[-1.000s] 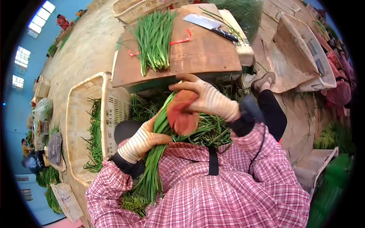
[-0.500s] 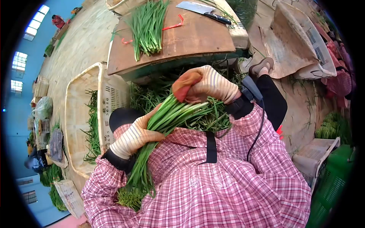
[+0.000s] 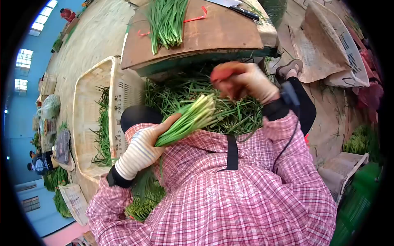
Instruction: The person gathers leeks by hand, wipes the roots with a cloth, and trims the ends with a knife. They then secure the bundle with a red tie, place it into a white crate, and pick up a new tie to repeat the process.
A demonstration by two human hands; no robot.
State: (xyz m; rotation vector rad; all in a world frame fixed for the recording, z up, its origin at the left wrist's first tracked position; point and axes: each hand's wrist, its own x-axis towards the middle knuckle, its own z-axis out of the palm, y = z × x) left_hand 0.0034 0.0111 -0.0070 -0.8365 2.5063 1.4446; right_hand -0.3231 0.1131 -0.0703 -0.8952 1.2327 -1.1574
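My left hand (image 3: 141, 149), in a striped white glove, is wrapped round a bundle of garlic chives (image 3: 186, 121). The pale cut ends point up and to the right over my lap. To the right of those ends is my right hand (image 3: 238, 82), raised clear of the bundle, its red-palmed glove smeared by motion. Below both hands and in front of me is a heap of loose green leaves (image 3: 238, 117). Another bunch of garlic chives (image 3: 167, 24) lies on the brown board (image 3: 221, 35), across a red tie strip (image 3: 199, 17).
A knife (image 3: 242, 11) rests on the board's far right. Left of my knee is a white plastic crate (image 3: 113, 123) with some greens inside. More greens (image 3: 145, 201) are by my left elbow. A green crate (image 3: 359, 205) stands at right; a person (image 3: 39, 162) is far left.
My right hand has come off the bundle and moved right. The left hand has lowered slightly, still gripping the chives, and their pale ends are now uncovered. The view has shifted a little.
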